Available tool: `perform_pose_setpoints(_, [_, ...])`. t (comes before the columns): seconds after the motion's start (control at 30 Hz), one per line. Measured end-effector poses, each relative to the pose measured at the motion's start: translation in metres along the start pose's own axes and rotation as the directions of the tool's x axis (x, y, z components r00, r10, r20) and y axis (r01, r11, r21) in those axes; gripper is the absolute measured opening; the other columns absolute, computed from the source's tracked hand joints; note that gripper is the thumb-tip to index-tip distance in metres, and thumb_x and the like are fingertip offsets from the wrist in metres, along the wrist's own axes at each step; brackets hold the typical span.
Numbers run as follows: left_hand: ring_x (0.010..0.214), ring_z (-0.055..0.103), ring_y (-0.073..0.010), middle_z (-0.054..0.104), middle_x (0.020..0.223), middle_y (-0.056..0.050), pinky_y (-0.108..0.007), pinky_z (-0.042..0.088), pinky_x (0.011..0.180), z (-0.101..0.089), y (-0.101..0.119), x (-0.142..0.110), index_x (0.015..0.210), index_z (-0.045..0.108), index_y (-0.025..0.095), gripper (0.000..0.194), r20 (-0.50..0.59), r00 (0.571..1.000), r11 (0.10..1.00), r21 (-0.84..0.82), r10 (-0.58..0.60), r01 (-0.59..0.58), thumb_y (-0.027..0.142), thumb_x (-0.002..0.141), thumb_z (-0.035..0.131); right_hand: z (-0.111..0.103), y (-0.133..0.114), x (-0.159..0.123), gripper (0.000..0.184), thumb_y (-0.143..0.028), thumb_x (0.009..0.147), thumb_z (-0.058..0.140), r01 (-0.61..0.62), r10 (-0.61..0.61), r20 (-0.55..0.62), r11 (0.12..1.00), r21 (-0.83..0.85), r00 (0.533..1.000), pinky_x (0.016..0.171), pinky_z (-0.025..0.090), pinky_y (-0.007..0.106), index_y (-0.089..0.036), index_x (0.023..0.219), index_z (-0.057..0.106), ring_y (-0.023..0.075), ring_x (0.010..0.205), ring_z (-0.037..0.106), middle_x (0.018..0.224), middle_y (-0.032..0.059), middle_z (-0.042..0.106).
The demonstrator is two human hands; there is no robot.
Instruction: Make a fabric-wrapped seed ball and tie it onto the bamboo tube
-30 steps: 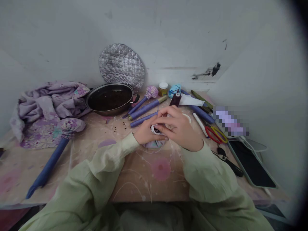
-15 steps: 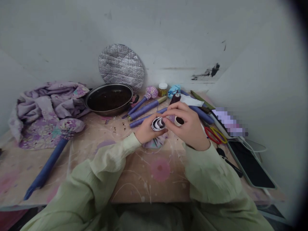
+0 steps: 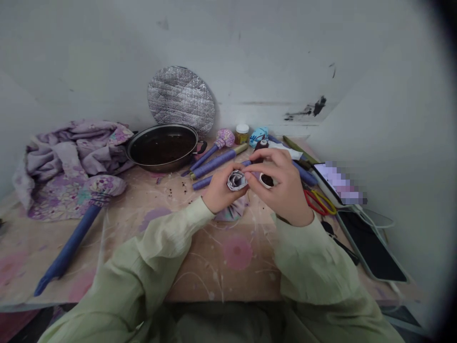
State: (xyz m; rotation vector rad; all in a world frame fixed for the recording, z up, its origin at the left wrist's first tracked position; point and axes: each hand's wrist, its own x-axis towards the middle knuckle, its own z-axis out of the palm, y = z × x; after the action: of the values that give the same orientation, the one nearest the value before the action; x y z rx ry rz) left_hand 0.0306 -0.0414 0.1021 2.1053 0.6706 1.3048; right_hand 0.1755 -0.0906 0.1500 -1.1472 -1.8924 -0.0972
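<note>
My left hand point(image 3: 222, 188) is wrapped round a rolled paper tube point(image 3: 236, 180), its layered open end facing me. My right hand point(image 3: 280, 183) has its thumb and forefinger pinched at the right rim of the tube. Under the right palm stands a small white cup point(image 3: 266, 180) with dark contents. Below the left hand a piece of floral cloth point(image 3: 232, 211) lies on the table, partly hidden. A dark thread spool point(image 3: 262, 144) stands just behind the right hand.
A black pan point(image 3: 162, 146) with dark contents sits back left, beside a heap of lilac cloth point(image 3: 78, 147). A cloth-headed blue stick point(image 3: 71, 250) lies at left. Purple-wrapped rolls point(image 3: 213, 163), a lidded jar point(image 3: 242, 134), scissors point(image 3: 320, 202) and a phone point(image 3: 371, 245) lie around.
The tube's end has turned a little and its inner layers look more tightly coiled. Both hands have shifted slightly, staying at the tube.
</note>
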Motion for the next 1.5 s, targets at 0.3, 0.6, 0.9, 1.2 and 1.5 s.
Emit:
perform_pose_setpoints(0.3, [0.089,0.061,-0.0166,0.063,0.098,-0.004,-0.029,0.047,0.078,-0.003,0.0,0.001,0.096,0.05,0.019,0.028,0.006,0.998,0.997,0.052,0.057,-0.057,0.011,0.07,0.058,0.01,-0.006,-0.008,0.019,-0.037,0.085,0.053,0.143,-0.097,0.19,0.959,-0.245,0.977,0.091,0.033,0.053,-0.025,0.086,0.067,0.0336,0.115,0.039,0.126,0.0048,0.05])
perform_pose_setpoints(0.6, [0.091,0.061,-0.0175,0.063,0.1,-0.006,-0.032,0.048,0.081,-0.005,-0.007,0.002,0.1,0.049,0.018,0.036,0.035,0.998,0.99,0.128,0.055,-0.059,0.004,0.067,0.052,0.014,-0.005,-0.006,0.018,-0.026,0.087,0.05,0.196,-0.14,0.27,0.962,-0.189,0.952,0.085,0.041,0.043,-0.028,0.077,0.065,0.0243,0.097,0.051,0.096,-0.0003,0.065])
perform_pose_setpoints(0.9, [0.102,0.059,-0.0215,0.061,0.11,-0.011,-0.035,0.047,0.088,-0.012,-0.009,0.003,0.11,0.047,0.015,0.042,0.092,0.994,0.983,0.169,0.053,-0.068,0.006,0.069,0.05,0.025,-0.003,-0.008,0.025,-0.026,0.092,0.041,0.15,-0.091,0.369,0.98,-0.132,0.925,0.095,0.036,0.049,-0.021,0.089,0.064,0.0286,0.115,0.047,0.094,0.0056,0.069])
perform_pose_setpoints(1.2, [0.103,0.059,-0.0237,0.06,0.111,-0.01,-0.036,0.048,0.089,-0.017,-0.008,0.004,0.132,0.033,0.017,0.063,0.261,0.959,0.994,-0.009,0.107,-0.108,0.02,0.075,0.059,0.029,-0.006,-0.008,0.034,-0.042,0.09,0.044,0.025,0.05,0.48,0.989,-0.149,0.876,0.084,0.038,0.05,-0.018,0.075,0.063,0.0315,0.104,0.047,0.083,0.01,0.066])
perform_pose_setpoints(1.5, [0.111,0.054,-0.0252,0.055,0.121,-0.011,-0.041,0.041,0.099,-0.042,-0.004,0.013,0.128,0.045,0.023,0.067,0.291,0.945,0.989,-0.028,0.15,-0.148,0.026,0.067,0.072,0.028,0.01,-0.01,0.033,-0.045,0.088,0.046,0.017,0.029,0.491,0.996,-0.089,0.871,0.083,0.04,0.052,-0.02,0.092,0.067,0.0351,0.115,0.046,0.108,0.0142,0.063])
